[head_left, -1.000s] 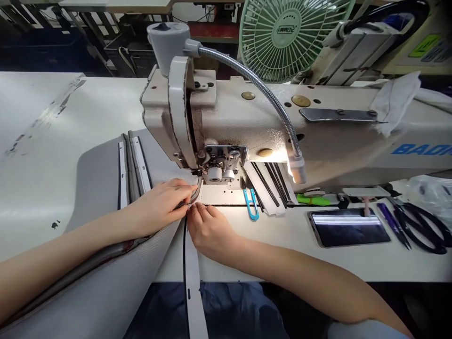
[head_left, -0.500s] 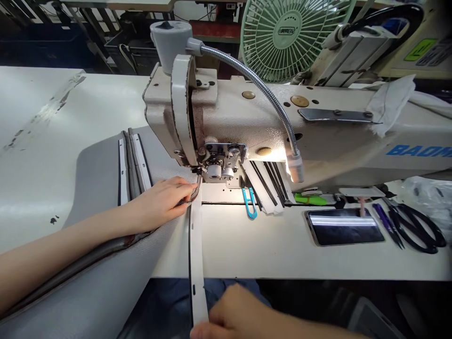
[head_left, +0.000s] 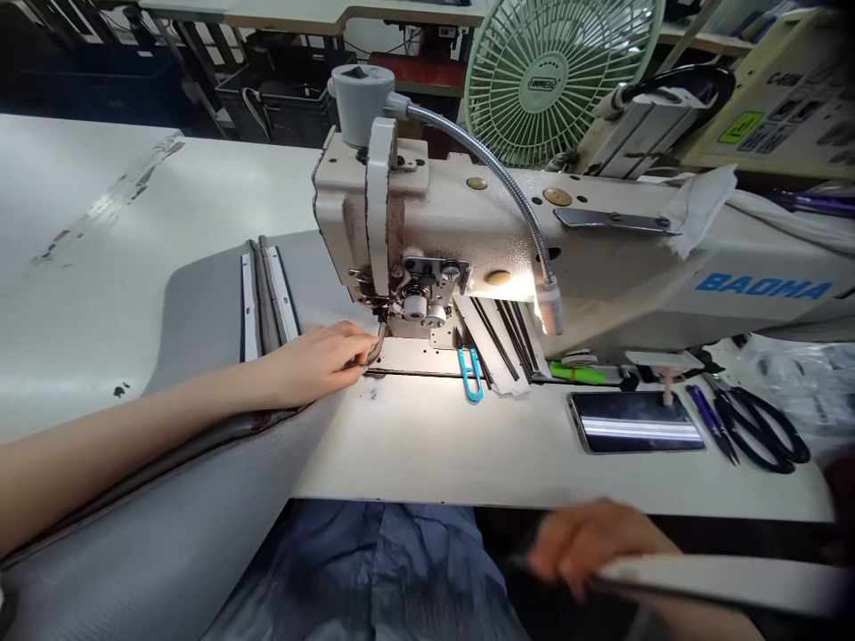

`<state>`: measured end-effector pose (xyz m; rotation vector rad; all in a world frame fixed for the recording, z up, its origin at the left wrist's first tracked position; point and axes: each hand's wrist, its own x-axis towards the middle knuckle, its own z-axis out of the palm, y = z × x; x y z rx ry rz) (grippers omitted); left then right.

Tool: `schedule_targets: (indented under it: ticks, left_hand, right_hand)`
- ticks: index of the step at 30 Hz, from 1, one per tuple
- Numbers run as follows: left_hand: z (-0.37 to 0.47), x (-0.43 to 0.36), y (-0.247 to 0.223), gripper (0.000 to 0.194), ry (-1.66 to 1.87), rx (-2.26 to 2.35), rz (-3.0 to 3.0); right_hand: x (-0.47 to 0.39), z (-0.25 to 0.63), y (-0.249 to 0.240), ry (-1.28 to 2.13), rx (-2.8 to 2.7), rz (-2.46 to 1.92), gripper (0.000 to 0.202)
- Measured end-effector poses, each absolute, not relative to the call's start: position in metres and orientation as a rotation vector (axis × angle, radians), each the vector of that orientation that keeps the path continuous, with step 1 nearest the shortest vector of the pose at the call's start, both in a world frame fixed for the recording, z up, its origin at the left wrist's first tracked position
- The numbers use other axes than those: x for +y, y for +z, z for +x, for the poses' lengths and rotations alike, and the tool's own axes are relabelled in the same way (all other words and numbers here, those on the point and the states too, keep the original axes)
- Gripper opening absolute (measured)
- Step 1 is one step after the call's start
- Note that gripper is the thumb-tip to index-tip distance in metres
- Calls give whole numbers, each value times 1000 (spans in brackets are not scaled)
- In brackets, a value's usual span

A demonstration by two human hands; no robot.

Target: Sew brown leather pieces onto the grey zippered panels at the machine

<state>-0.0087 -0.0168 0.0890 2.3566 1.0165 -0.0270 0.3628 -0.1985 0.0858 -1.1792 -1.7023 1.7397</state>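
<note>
My left hand pinches the brown-edged border of a large grey fabric piece, right beside the needle area of the sewing machine. The fabric spreads over the table and drapes off its front edge at the left. Two white strips with small slots lie along a folded seam on it. Below the table edge at the right, my right hand is closed around a long white strip with a dark edge. Motion blurs both this hand and the strip.
Blue thread snips lie by the machine bed, near black strips on white paper. Farther right are a phone, purple tweezers and black-handled scissors. A green fan stands behind the machine.
My right hand has swung right with the white strip, which earlier ran from the needle area down over the table edge. My left hand stays on the fabric border. The view has shifted slightly.
</note>
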Motion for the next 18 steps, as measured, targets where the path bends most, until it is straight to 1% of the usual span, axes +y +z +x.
schedule_targets:
  ticks: [1, 3, 7, 9, 10, 12, 18]
  left_hand:
    - [-9, -17, 89, 16, -28, 1016, 2356]
    - [-9, -17, 91, 17, -32, 1023, 2355]
    - [-9, -18, 92, 19, -22, 1037, 2354]
    - [-9, -19, 92, 20, -27, 1049, 2350]
    - [-9, -19, 92, 20, -33, 1056, 2348]
    - [-10, -19, 90, 20, -35, 1066, 2350]
    - [-8, -20, 91, 21, -68, 1075, 2332]
  right_hand:
    - [-186, 354, 82, 1611, -1718, -1094, 50]
    - [-157, 325, 71, 1245, -1888, -1036, 36]
    - [-111, 249, 40, 326, -2428, -973, 36]
    - [-102, 217, 26, 1, -2595, -901, 35]
    - [-99, 204, 21, -97, -2649, -879, 35]
    - [-93, 186, 15, -187, -2714, -871, 35]
    - [-76, 177, 16, -186, -2762, -900, 37]
